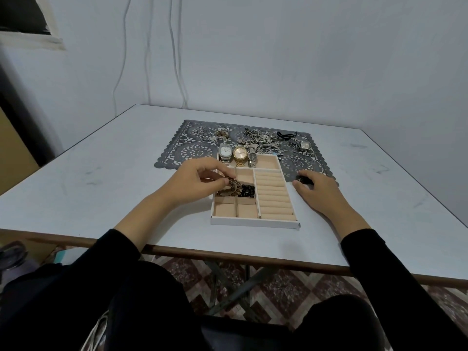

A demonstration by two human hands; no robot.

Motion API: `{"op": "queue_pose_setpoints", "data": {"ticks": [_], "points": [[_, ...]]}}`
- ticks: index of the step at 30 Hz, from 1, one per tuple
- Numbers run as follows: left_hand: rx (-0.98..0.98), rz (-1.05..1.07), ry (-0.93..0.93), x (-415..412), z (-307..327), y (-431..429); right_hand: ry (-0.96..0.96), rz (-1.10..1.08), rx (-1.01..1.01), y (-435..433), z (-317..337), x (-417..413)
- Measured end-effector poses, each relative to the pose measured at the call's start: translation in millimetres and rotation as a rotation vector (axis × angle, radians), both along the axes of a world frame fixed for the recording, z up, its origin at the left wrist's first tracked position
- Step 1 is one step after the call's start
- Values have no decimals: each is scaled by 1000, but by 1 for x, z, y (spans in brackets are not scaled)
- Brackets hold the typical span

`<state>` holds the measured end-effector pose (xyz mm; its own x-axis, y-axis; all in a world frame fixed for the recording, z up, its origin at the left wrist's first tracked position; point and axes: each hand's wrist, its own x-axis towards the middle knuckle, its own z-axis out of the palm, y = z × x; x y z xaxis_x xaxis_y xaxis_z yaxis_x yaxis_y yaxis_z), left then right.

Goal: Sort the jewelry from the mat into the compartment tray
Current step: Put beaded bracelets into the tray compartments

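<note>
As left grip pinches bracelet above tray, right grip unclear; watches crowd beyond.

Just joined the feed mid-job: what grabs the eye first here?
The left hand pinches a brown bead bracelet over the tray's middle-left compartments, next to dark beads already inside. Three watches lie in a row at the tray's far end, with a tangled jewelry pile on the grey lace mat behind. The right hand rests palm-down right of the tray.
</note>
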<state>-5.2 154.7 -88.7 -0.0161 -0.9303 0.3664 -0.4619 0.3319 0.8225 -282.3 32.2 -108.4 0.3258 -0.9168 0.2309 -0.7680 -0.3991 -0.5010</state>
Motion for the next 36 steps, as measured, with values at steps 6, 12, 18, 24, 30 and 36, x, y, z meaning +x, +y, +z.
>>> {"op": "queue_pose_setpoints", "data": {"ticks": [6, 12, 18, 24, 30, 36], "points": [[-24, 4, -20, -1, -2, -1, -4, -8, -1, 0, -1, 0], [-6, 13, -135, 4, 3, -2, 3, -14, -6, 1, 0, 0], [-26, -14, -284, 10, 12, -2, 0, -9, 4, 0, 0, 0], [-130, -7, -513, 8, 11, -4, 10, -12, 3, 1, 0, 0], [-75, -21, -406, 1, 8, -5, 12, -13, -2, 1, 1, 0], [-5, -23, -333, -2, 9, -5, 25, -22, -3, 0, 1, 0]]}}
